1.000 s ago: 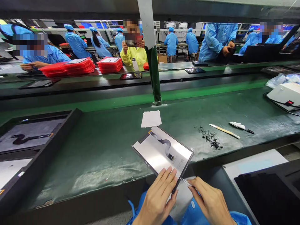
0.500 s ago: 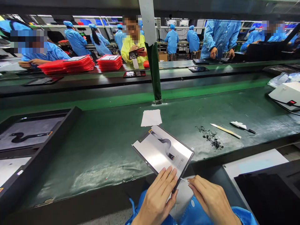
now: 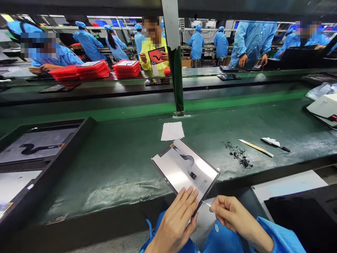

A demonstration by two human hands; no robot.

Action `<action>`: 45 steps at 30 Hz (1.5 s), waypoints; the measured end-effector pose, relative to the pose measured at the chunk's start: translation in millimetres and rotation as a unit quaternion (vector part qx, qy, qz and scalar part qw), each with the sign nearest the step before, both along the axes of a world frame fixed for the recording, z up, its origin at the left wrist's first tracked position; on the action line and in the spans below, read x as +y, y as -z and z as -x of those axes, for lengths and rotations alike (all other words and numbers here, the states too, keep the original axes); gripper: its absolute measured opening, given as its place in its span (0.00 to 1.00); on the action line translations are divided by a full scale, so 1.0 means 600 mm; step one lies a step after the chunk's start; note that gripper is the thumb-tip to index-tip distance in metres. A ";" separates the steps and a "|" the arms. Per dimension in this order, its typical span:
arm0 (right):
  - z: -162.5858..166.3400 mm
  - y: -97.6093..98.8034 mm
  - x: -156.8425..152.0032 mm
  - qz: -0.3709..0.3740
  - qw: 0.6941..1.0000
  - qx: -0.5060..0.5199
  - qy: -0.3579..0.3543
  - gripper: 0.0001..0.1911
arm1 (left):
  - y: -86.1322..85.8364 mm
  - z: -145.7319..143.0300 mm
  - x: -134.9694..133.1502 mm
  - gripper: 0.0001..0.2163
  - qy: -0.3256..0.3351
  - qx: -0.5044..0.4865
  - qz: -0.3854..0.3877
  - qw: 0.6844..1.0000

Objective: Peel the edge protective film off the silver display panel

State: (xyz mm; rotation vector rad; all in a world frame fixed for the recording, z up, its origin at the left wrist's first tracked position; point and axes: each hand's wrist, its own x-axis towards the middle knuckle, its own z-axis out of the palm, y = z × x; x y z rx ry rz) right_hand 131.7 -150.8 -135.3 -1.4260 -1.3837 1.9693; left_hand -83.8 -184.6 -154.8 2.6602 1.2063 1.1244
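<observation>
A tablet display panel (image 3: 181, 172), with a shiny silver back and a dark ribbon cable (image 3: 190, 164), lies tilted over the bench's front edge. My left hand (image 3: 176, 216) grips its near corner, fingers flat across the back and thumb at the edge. In my right hand (image 3: 231, 214) is a pair of slim metal tweezers (image 3: 207, 203), pinched between the fingers. Their tip meets the panel's near right edge. Whatever the tip may hold is too small to make out.
Beyond the panel lies a stack of white paper (image 3: 172, 131). Black scraps (image 3: 239, 154), a yellow-handled blade (image 3: 256, 148) and a black-handled tool (image 3: 276, 144) are at right. A black tray (image 3: 65, 158) with panels stands left. A green post (image 3: 176, 80) rises behind. Co-workers sit across.
My right hand has turned, its fingers now more curled around the tweezers, whose tip stays at the panel's edge. My left hand and the panel hold nearly still; the view has shifted slightly.
</observation>
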 end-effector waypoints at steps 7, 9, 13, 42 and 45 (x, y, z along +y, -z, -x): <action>-0.003 -0.020 0.008 0.161 0.984 0.077 0.023 0.23 | -0.003 -0.006 -0.001 0.13 -0.007 0.002 -0.011 1.000; -0.004 -0.023 0.006 0.185 0.978 0.088 0.029 0.23 | -0.003 -0.005 -0.002 0.16 -0.007 0.017 -0.014 1.000; -0.003 -0.018 0.003 0.212 0.972 0.099 0.030 0.25 | -0.001 -0.003 -0.006 0.22 -0.010 0.046 -0.005 0.999; -0.012 0.001 -0.030 -0.311 0.941 -0.133 -0.025 0.16 | 0.006 -0.015 -0.010 0.21 -0.038 -0.048 0.042 0.997; -0.012 0.003 -0.038 -0.411 0.893 -0.181 -0.045 0.16 | 0.007 -0.014 -0.011 0.21 -0.040 -0.044 0.038 0.998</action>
